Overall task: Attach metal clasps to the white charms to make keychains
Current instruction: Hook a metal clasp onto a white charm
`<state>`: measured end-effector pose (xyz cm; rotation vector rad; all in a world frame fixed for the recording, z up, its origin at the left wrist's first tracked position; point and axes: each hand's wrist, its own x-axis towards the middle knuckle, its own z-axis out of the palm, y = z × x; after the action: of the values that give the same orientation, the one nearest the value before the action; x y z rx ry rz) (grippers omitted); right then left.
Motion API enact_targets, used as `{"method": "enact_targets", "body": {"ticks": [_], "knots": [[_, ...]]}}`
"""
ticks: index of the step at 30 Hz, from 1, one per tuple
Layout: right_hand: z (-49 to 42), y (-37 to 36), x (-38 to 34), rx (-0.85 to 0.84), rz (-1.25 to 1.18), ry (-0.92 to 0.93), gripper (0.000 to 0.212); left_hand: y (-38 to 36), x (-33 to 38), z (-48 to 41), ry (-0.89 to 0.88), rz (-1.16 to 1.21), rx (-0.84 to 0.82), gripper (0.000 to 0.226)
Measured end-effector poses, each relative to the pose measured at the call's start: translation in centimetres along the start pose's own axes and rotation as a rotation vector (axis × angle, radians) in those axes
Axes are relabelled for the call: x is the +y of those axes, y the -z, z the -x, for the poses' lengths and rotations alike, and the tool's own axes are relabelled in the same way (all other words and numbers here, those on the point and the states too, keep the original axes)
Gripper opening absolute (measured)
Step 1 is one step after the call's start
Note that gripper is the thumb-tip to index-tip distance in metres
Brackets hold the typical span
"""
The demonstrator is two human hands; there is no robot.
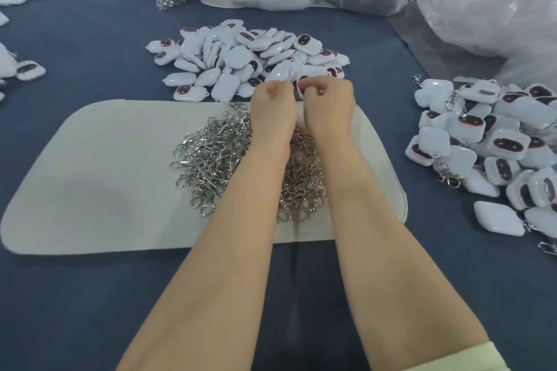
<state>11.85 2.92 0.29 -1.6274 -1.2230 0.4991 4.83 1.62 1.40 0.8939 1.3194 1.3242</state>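
Both hands are up at the far edge of the white mat (105,178), right against the near rim of the loose charm pile (241,51). My right hand (329,104) has its grip curled in, pinching a charm (300,88) whose dark-red face just peeks out between the two hands. My left hand (272,107) is curled too, close beside the right, but whether that grip nips a clasp or the charm's loop I cannot tell: the fingertips are hidden. The clasp heap (217,153) sits on the mat under my wrists, and the finished keychains (482,135) lie off right on the counter (90,39).

Risks as I judge them:
- The loop is small, so the clasp could snap closed beside it, not through it.
- The glossy charm could pop from the pinch into the loose pile.
- My forearms could drag clasps off the mat.
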Motion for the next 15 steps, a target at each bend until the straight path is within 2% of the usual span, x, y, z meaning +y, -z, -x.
{"method": "enact_targets", "body": {"ticks": [3,5,7,9,11,15], "knots": [[1.0,2.0,-1.1,-0.056,-0.265,-0.071,0.027,0.8,0.3,0.8,-0.051,-0.043,-0.032,0.04],[2.2,2.9,-1.7,-0.2,-0.418,-0.098,0.019,1.8,0.6,1.6,-0.091,-0.093,-0.079,0.031],[3.3,3.4,-1.9,-0.286,-0.473,-0.101,0.014,2.9,0.8,2.4,-0.117,-0.161,-0.098,0.018],[4.2,3.7,-1.8,-0.274,-0.322,-0.067,0.019,4.2,0.7,2.9,-0.124,-0.206,-0.072,0.016],[4.7,3.6,-1.3,-0.244,-0.015,0.018,0.027,5.5,0.1,3.2,-0.095,-0.166,-0.008,0.015],[5.7,1.8,-0.5,-0.389,0.584,0.058,0.044,6.9,-1.0,3.4,0.014,0.139,0.018,0.027]]}}
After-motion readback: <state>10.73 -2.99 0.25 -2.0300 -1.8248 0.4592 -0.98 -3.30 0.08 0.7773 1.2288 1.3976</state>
